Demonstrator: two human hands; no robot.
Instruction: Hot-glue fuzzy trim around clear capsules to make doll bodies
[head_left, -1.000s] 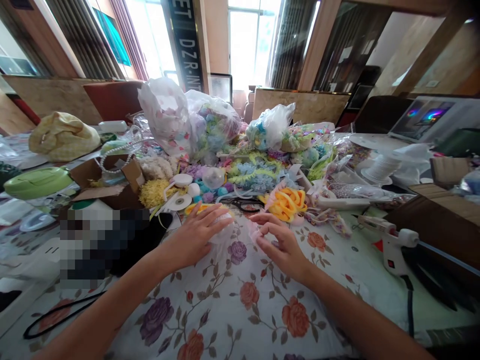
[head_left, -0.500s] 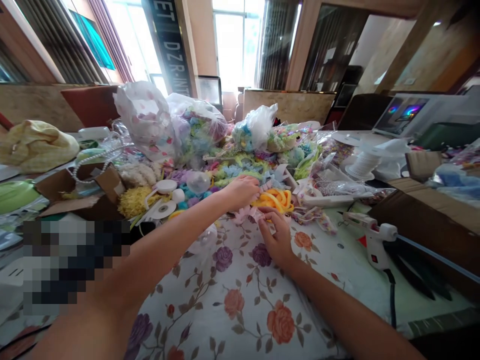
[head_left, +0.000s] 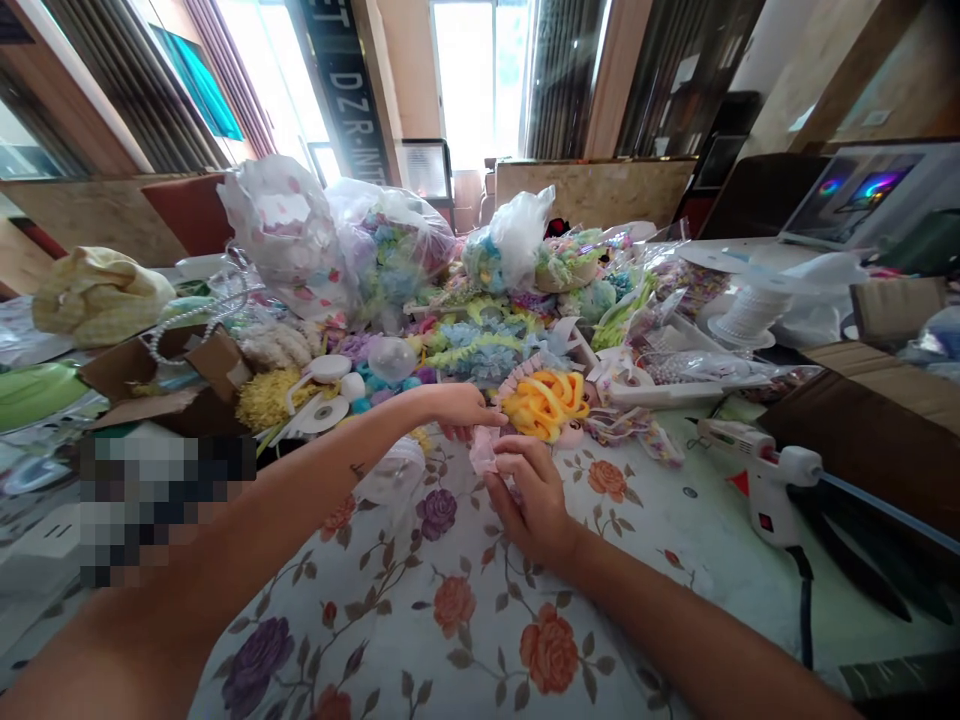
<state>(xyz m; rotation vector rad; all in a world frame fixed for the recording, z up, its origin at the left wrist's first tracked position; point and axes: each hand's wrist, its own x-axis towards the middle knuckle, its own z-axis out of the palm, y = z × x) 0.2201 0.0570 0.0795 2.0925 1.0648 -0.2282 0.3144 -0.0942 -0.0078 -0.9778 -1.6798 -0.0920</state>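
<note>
Between my two hands, above the near edge of the craft pile, is a small gathered piece of sheer pink ribbon point(head_left: 484, 452). My right hand point(head_left: 534, 490) pinches its right side between thumb and fingers. From the left reaches my left hand point(head_left: 461, 408), palm down, its fingers bent at the ribbon's upper end; part of their grip is hidden. Just beyond lies a bundle of thick yellow-orange cord point(head_left: 549, 400), with a strip of pale pink pleated trim point(head_left: 517, 378) along its back edge.
A glue gun point(head_left: 765, 475) lies on the right beside a cardboard box point(head_left: 847, 420). White ribbon spools point(head_left: 324, 412) and a clear plastic ball point(head_left: 394, 358) are at the left. Bagged artificial flowers point(head_left: 397, 250) are heaped behind. A floral cloth point(head_left: 450, 600) covers the table's front.
Both hands have drawn nearer and slightly left, bringing the pink ribbon away from the yellow-orange cord. My left hand has come down from the pile, uncovering the pleated trim.
</note>
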